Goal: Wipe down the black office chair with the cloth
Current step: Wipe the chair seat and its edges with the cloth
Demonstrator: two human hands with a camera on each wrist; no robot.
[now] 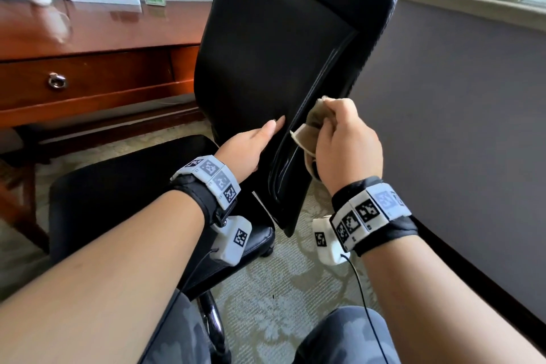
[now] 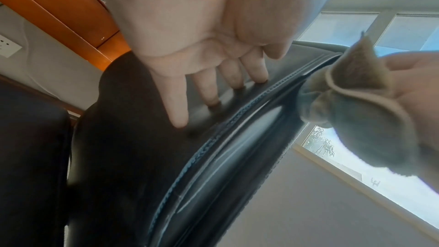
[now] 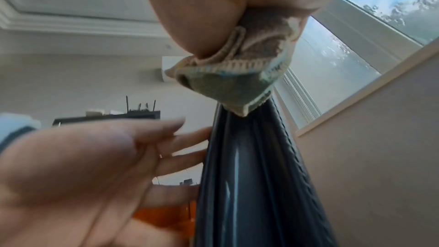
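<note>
From the head view, the black office chair (image 1: 274,74) stood just in front of the wooden desk (image 1: 97,35), its smooth padded backrest turned edge-on; the left hand (image 1: 251,148) lay flat on the backrest's broad face, its grip wide and holding nothing, while the right hand (image 1: 345,148) had its grip closed round the bunched beige cloth (image 1: 310,127), pressed to the backrest's side edge. The chair probably swivels, so a hard stroke could turn the backrest away if the bracing hand slipped on that slick surface. In the left wrist view, the straight fingers (image 2: 178,104) touched the leather-like face beside a stitched seam (image 2: 213,149) and a glossy moulded rim; dirt in that seam might be missed by a loose wad. In the right wrist view, the cloth (image 3: 228,82) showed a woven, ribbed hem and a greenish terry face, one corner hanging onto the rim; the trailing corner could slide without cleaning
</note>
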